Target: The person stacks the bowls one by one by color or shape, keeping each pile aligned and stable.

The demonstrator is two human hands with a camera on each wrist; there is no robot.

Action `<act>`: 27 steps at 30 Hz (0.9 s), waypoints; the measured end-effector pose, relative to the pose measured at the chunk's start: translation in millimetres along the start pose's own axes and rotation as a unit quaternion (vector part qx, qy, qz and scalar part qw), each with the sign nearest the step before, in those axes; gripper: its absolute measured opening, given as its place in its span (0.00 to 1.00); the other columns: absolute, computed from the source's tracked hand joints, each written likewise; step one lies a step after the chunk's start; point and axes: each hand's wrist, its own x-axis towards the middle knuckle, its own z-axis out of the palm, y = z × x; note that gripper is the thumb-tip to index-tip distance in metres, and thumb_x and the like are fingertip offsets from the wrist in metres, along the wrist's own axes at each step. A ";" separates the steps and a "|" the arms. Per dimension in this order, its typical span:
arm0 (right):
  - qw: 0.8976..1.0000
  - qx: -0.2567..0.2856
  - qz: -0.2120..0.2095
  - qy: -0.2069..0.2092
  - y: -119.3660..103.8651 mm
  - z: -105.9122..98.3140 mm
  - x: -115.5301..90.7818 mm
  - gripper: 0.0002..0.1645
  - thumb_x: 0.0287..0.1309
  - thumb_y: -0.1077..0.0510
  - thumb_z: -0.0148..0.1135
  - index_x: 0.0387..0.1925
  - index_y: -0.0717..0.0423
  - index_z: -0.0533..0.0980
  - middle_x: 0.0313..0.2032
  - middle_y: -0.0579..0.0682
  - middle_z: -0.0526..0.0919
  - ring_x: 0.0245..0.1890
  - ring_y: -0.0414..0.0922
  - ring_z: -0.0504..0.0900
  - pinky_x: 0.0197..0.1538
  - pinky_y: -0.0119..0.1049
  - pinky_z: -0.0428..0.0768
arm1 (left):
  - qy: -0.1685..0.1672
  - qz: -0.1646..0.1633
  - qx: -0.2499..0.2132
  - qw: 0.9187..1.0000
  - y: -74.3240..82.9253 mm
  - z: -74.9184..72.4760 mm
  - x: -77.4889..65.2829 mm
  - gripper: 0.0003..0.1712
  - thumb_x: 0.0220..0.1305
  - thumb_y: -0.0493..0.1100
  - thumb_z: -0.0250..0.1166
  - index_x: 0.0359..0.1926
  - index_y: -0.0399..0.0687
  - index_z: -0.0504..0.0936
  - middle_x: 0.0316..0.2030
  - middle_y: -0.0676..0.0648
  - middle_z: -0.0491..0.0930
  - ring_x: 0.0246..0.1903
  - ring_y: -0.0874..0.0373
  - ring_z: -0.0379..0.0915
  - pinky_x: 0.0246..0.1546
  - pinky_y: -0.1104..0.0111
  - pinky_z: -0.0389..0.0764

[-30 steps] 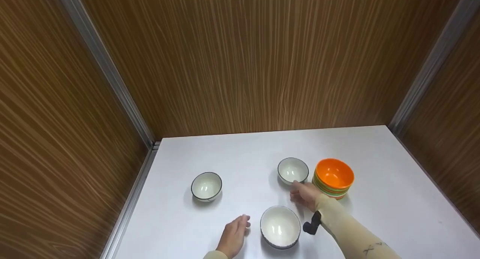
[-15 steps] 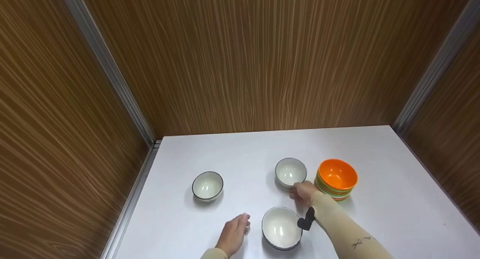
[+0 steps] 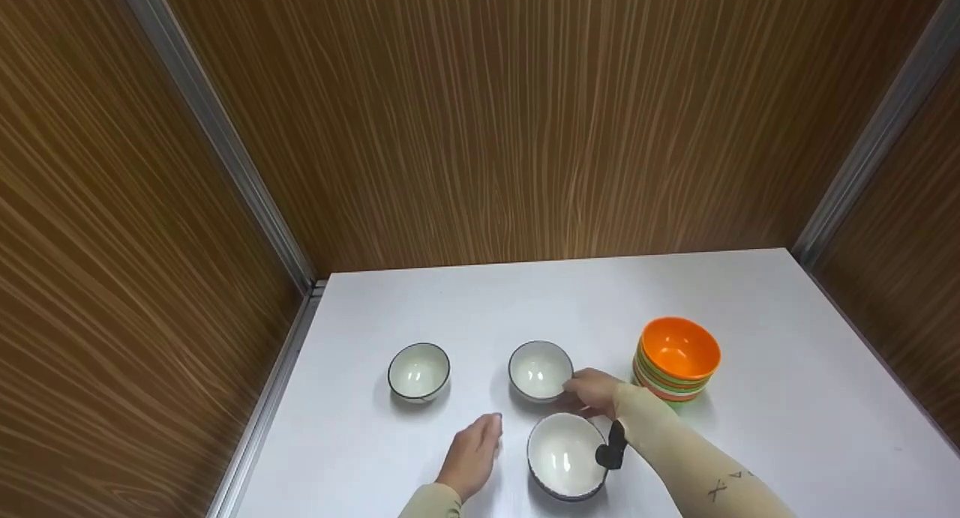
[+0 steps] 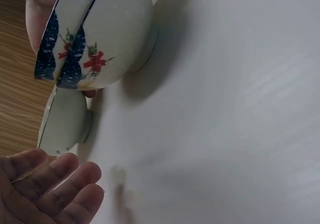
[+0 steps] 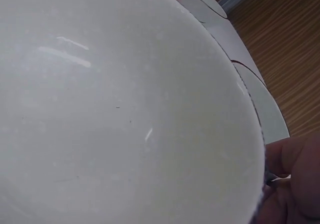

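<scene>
My right hand [image 3: 594,392] pinches the right side of a small white bowl [image 3: 540,369] with a dark rim, in the middle of the table. In the right wrist view, thumb and finger [image 5: 295,179] meet at that bowl's edge, partly hidden by a nearer bowl. This nearer one tops a nested pair of white bowls [image 3: 567,456], which show blue bands and red flowers in the left wrist view. Left of the pair, my left hand [image 3: 472,454] is held with fingers extended, holding nothing; its fingers [image 4: 75,184] show in the left wrist view.
Another dark-rimmed white bowl [image 3: 418,372] stands on the left of the white table [image 3: 360,450]. To the right is a stack of striped bowls with an orange one [image 3: 679,349] on top. Wood-grain panels [image 3: 555,128] enclose the back and both sides.
My right hand has taken hold of the small white bowl and moved it left and nearer, away from the orange stack. The left hand has hardly moved, its fingertips slightly farther forward.
</scene>
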 end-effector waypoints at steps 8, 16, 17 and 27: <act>0.998 -0.047 -0.001 -0.041 -2.6 5.5 -3.4 0.27 0.61 0.53 0.50 0.58 0.65 0.66 0.41 0.53 0.80 0.41 0.48 0.78 0.45 0.46 0.76 | 0.024 0.009 0.000 1.000 5.9 1.4 12.6 0.39 0.67 0.66 0.33 0.60 0.43 0.68 0.53 0.46 0.73 0.57 0.49 0.64 0.59 0.55 0.62; 0.994 -0.056 0.001 -0.092 -1.9 3.3 -7.7 0.33 0.62 0.46 0.50 0.61 0.63 0.63 0.48 0.57 0.77 0.45 0.51 0.76 0.46 0.47 0.77 | 0.012 0.028 -0.012 0.999 6.3 2.5 7.1 0.28 0.70 0.59 0.36 0.43 0.44 0.74 0.30 0.50 0.74 0.32 0.59 0.69 0.37 0.62 0.73; 0.994 -0.050 0.000 -0.097 -1.2 3.3 -8.7 0.33 0.62 0.45 0.49 0.61 0.63 0.63 0.48 0.57 0.77 0.45 0.51 0.76 0.46 0.47 0.77 | 0.010 0.028 -0.014 0.999 6.5 2.4 5.4 0.28 0.70 0.59 0.36 0.43 0.44 0.74 0.31 0.50 0.74 0.32 0.59 0.70 0.37 0.62 0.73; 0.992 0.049 -0.032 -0.110 13.8 -13.4 -37.9 0.41 0.60 0.34 0.45 0.64 0.59 0.61 0.54 0.61 0.72 0.48 0.53 0.75 0.43 0.50 0.78 | -0.100 -0.039 -0.074 0.992 12.2 8.0 -19.1 0.43 0.62 0.71 0.33 0.56 0.42 0.70 0.40 0.48 0.77 0.38 0.54 0.76 0.35 0.60 0.79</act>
